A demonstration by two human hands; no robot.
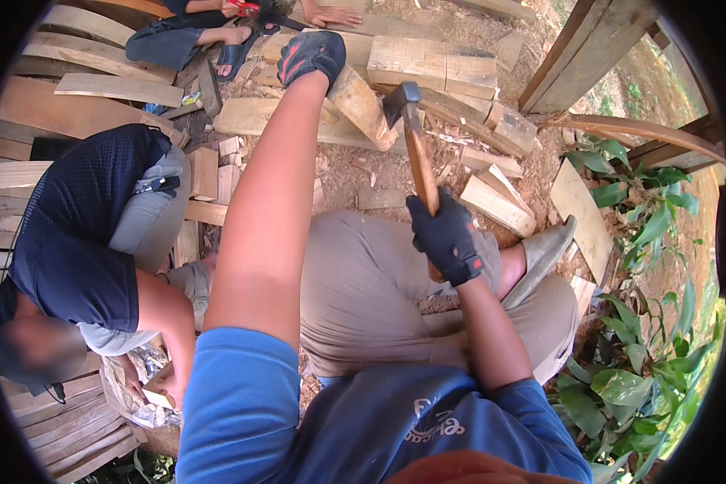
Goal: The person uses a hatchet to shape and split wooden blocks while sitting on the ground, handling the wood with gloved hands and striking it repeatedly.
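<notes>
My left hand (310,60), in a black and red glove, reaches far forward and grips the upper end of a pale wooden block (359,105). The block is tilted, its lower end roughly cut. In my right hand (445,235), also gloved in black, is the wooden handle of a hatchet (419,157). Its dark metal head points left, close beside the block's right edge; whether the blade touches the wood I cannot tell. Below the block lies a thick plank (250,117).
Squared timbers (431,64) and offcuts (500,202) lie ahead on ground strewn with chips. At left, a person (97,234) bends over a small wood piece (163,387). Another person's hand (331,14) rests at the top. Leafy plants (621,387) grow at right, near a wooden post (585,56).
</notes>
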